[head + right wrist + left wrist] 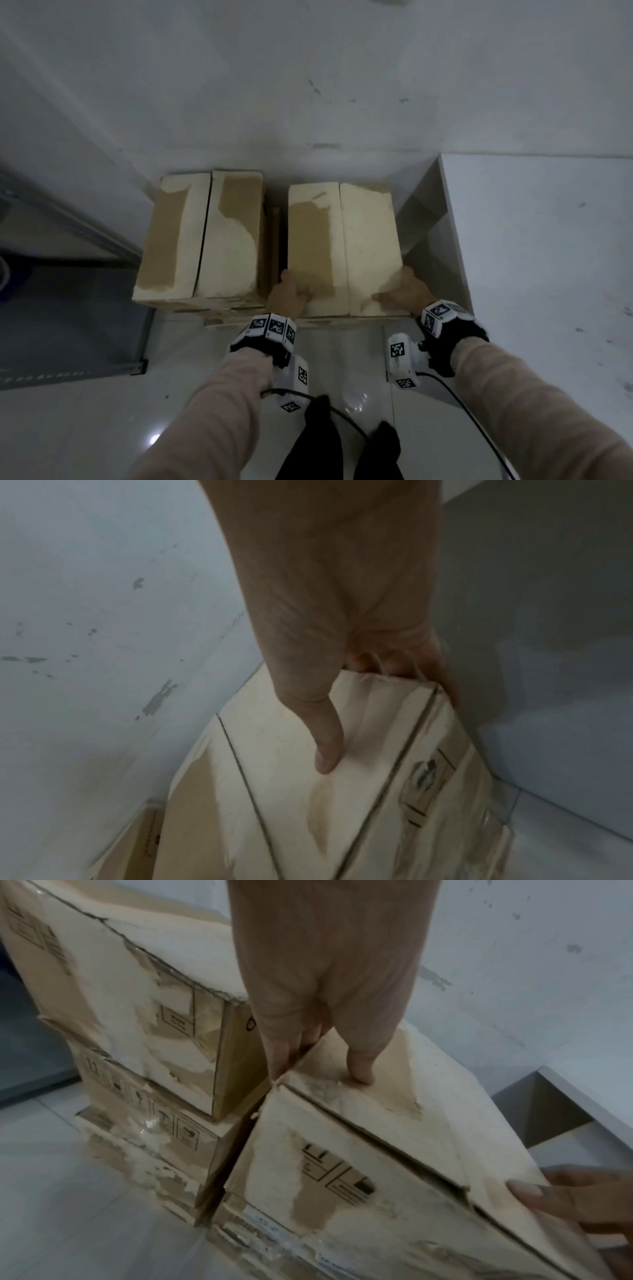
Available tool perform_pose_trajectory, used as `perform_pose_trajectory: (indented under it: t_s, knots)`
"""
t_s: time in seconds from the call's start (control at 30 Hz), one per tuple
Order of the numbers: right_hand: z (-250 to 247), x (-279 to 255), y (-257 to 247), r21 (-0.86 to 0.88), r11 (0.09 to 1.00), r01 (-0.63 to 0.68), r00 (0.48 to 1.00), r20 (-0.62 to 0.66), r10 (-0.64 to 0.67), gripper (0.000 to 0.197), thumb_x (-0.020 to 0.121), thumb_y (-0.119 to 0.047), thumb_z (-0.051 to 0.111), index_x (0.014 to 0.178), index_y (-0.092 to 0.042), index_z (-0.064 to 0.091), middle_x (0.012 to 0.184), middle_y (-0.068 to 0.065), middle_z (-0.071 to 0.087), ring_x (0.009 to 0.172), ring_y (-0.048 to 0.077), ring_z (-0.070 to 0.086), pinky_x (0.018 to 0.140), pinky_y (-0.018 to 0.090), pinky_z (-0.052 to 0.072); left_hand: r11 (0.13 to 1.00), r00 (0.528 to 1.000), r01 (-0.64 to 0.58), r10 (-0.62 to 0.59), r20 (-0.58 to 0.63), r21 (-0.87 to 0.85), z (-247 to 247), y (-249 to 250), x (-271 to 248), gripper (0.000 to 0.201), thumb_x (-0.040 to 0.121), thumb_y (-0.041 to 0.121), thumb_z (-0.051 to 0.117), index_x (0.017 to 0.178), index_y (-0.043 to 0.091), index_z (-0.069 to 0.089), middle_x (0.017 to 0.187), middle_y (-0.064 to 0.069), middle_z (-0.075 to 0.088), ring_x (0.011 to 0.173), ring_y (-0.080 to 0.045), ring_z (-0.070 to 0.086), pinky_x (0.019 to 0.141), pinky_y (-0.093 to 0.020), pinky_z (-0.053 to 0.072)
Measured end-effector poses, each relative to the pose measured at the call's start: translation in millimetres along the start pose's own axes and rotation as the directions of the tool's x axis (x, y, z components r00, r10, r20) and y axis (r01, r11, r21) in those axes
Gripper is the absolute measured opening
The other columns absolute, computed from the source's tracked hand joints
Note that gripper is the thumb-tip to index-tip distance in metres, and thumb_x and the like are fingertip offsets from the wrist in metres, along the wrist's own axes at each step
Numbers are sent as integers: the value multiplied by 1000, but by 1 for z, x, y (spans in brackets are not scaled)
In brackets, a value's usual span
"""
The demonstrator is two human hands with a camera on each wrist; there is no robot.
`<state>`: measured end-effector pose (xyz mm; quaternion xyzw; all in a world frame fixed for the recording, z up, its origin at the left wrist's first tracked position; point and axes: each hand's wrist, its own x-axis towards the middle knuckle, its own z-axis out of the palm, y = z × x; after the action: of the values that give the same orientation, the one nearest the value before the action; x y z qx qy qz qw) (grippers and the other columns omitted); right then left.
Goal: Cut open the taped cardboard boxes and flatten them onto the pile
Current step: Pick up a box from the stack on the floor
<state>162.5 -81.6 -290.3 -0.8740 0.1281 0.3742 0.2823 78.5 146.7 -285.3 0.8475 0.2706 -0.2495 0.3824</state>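
Note:
Two stacks of worn cardboard boxes stand on the floor against the wall. The right-hand top box [363, 233] [394, 1123] [281, 791] has its flaps closed, with a seam down the middle. My left hand [289, 291] [325, 1031] grips its near left corner, thumb [359, 1066] on top and fingers [281, 1047] down the side, in the gap between the stacks. My right hand [406, 291] [342, 642] grips the near right corner, thumb [325, 750] on the lid and fingers [428, 669] wrapped over the right edge. The left-hand top box [219, 233] [137, 1001] stands untouched.
More boxes [147, 1137] lie under both top boxes. A white ledge [531, 257] rises close on the right, leaving a narrow gap [424, 219] beside the held box. A dark metal frame [68, 240] borders the left. Pale tiled floor [102, 428] runs toward me.

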Motion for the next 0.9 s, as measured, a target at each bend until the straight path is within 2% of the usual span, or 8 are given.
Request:
perform_pose_trajectory:
  t_s: [0.13,0.27,0.4,0.47,0.57,0.7,0.8,0.9]
  knots:
    - [0,-17,3,-8,999,51,997,-64,-51,88,69,-37,83,136,-7,33,135,14,49,122,33,49,100,42,43,995,996,-45,39,-80,-86,-4,-2,-21,67,95,27,55,147,5,18,135,-19,50,119,-34,51,92,-34,42]
    - [-14,-45,5,36,991,132,981,-145,-125,84,68,-37,83,134,-12,37,130,12,54,119,33,51,99,40,44,987,984,-97,75,-163,-130,-7,9,-47,70,95,30,55,149,9,15,144,-16,42,128,-31,44,97,-31,38]
    - [-44,-79,3,53,969,241,948,-227,-224,84,68,-38,82,134,-14,37,130,10,56,118,33,52,97,40,45,958,942,-211,147,-302,-193,-10,27,-76,73,93,37,57,150,14,18,143,-13,43,126,-31,45,99,-33,39]
    - [-61,-98,5,55,952,300,923,-267,-275,83,67,-41,82,133,-16,39,129,9,57,117,31,53,96,41,45,941,899,-267,166,-406,-206,-9,40,-94,71,91,34,59,149,15,23,137,-13,49,121,-31,49,95,-33,40]
    - [-91,-128,12,53,926,375,882,-329,-338,85,66,-45,82,135,-18,40,125,9,59,113,31,55,94,41,47,929,799,-332,184,-572,-165,-3,67,-126,67,90,31,60,148,15,30,123,-13,59,110,-32,55,85,-31,41]
    - [-137,-170,38,37,888,459,811,-426,-401,89,65,-47,83,137,-21,39,117,8,63,107,30,59,88,40,50,898,722,-416,230,-653,-144,16,108,-174,64,89,37,60,144,17,36,112,-11,60,105,-32,56,77,-28,36]
    - [-172,-201,74,28,863,504,760,-489,-428,89,63,-48,83,136,-23,40,114,6,65,104,28,61,87,42,52,863,662,-495,294,-690,-106,42,139,-211,68,86,45,54,145,17,35,117,-15,60,105,-33,57,80,-32,42]
    - [-205,-226,116,19,860,510,732,-534,-423,88,62,-47,84,135,-23,41,114,5,65,105,27,61,87,43,52,821,613,-562,330,-718,-102,78,169,-237,64,89,32,60,144,13,35,117,-16,61,104,-31,56,86,-34,44]
